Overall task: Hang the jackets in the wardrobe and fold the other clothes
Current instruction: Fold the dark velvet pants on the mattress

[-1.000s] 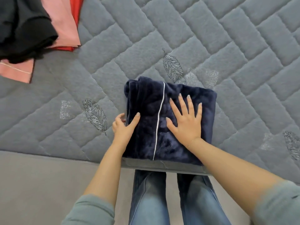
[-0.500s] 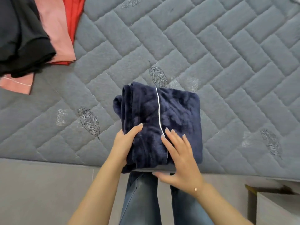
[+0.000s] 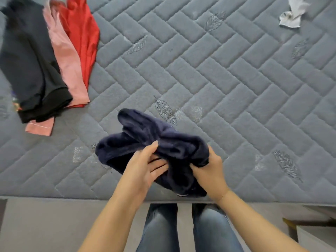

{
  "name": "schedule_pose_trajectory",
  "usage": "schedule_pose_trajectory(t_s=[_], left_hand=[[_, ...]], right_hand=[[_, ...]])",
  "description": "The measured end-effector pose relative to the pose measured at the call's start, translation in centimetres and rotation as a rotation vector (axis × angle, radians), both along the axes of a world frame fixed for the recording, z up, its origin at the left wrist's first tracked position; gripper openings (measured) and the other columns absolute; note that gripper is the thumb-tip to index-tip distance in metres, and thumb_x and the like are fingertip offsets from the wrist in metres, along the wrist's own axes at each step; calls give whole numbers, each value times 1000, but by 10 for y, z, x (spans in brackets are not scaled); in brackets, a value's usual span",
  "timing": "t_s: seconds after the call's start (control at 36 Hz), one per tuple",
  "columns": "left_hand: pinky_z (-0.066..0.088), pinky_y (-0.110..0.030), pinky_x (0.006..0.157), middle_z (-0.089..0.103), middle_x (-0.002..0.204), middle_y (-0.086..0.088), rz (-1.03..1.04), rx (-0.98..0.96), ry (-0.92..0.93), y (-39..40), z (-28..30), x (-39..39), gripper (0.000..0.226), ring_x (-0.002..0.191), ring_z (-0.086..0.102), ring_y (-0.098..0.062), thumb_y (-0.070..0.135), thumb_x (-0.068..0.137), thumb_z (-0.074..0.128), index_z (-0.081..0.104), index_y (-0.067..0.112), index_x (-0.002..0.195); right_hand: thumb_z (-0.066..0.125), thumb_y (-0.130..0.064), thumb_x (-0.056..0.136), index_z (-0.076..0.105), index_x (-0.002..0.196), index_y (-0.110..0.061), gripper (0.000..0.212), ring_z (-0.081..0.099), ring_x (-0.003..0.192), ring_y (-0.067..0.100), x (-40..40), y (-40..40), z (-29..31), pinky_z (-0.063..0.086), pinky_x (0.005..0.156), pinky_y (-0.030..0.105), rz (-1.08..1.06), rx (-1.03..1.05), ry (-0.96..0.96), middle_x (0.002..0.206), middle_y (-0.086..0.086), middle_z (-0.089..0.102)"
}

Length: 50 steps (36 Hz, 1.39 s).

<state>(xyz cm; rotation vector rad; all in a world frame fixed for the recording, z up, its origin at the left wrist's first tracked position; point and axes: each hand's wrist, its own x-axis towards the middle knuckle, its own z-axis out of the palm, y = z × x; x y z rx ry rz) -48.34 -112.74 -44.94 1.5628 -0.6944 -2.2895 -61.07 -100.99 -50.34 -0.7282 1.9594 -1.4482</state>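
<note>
Since the earlier frames, the folded navy fleece garment (image 3: 154, 142) has been lifted off the mattress (image 3: 218, 79) and now bunches between both hands above the near edge. Left hand (image 3: 143, 170): thumb on top, fingers curled beneath, gripping the left part. Right hand (image 3: 209, 170): fingers curled round the right end. At the far left corner lie a black garment (image 3: 31, 66), a pink garment (image 3: 67, 60) and a red garment (image 3: 81, 37), overlapping. A white cloth (image 3: 292, 13) lies at the far right corner.
</note>
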Motion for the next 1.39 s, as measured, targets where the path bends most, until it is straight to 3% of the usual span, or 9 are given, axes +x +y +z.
schedule_pose_trajectory(t_s=[0.22,0.39,0.53,0.69,0.92,1.03,1.11,1.28,1.39], left_hand=[[55,-22,84,72,111,4,-266,-469,85,-8,7,-44,20,108,66,-10,26,88,62,69,25,107],[32,-39,112,49,139,4,-647,-874,-559,3,-118,-54,43,132,41,-17,26,90,67,54,23,131],[32,-41,114,31,149,-1,-571,-498,-498,28,-179,-42,78,136,34,-20,33,84,73,26,28,146],[41,-29,106,44,144,10,-281,-343,-344,20,-186,-41,70,127,47,-6,40,85,68,31,29,143],[53,-31,87,72,97,15,-413,-459,-385,17,-181,-43,13,92,67,-2,39,94,60,64,28,98],[52,-31,91,69,105,11,-519,-477,-431,17,-190,-45,22,103,64,-9,40,93,60,62,24,108],[48,-36,96,61,115,6,-594,-454,-480,8,-199,-53,32,113,57,-16,50,84,66,58,28,106],[49,-38,99,51,142,7,-350,45,-91,-22,-212,-57,87,121,58,-14,43,68,82,36,35,142],[53,-37,94,58,134,6,-366,90,-213,-22,-222,-60,92,113,64,-15,62,58,84,43,31,135]], right_hand=[[54,-30,96,62,87,-14,21,66,67,15,-106,-6,-44,50,51,15,-300,307,-781,77,6,68],[55,-30,93,66,88,-18,17,69,62,13,-156,22,-122,53,54,23,-350,406,-939,72,0,72],[43,-47,94,59,78,-26,31,57,45,1,-144,33,-142,41,41,13,-504,346,-854,56,-13,63],[59,-53,89,58,120,-20,45,59,111,12,-103,47,-138,47,99,33,-442,365,-515,123,-1,60],[62,-34,92,57,79,-21,19,52,61,-2,-75,53,-125,46,57,14,-601,322,-224,73,-8,60],[64,-34,92,65,94,-14,20,60,71,0,-73,60,-140,50,62,17,-621,443,-395,88,1,65],[61,-40,92,54,130,-6,51,58,113,20,-79,56,-154,48,98,37,-565,574,-456,126,8,60],[70,-41,85,40,123,-21,53,51,116,16,-85,55,-166,42,94,29,-617,510,-592,133,5,46],[73,-52,77,32,127,-27,69,54,118,16,-92,61,-174,42,106,38,-544,488,-702,133,0,49]])
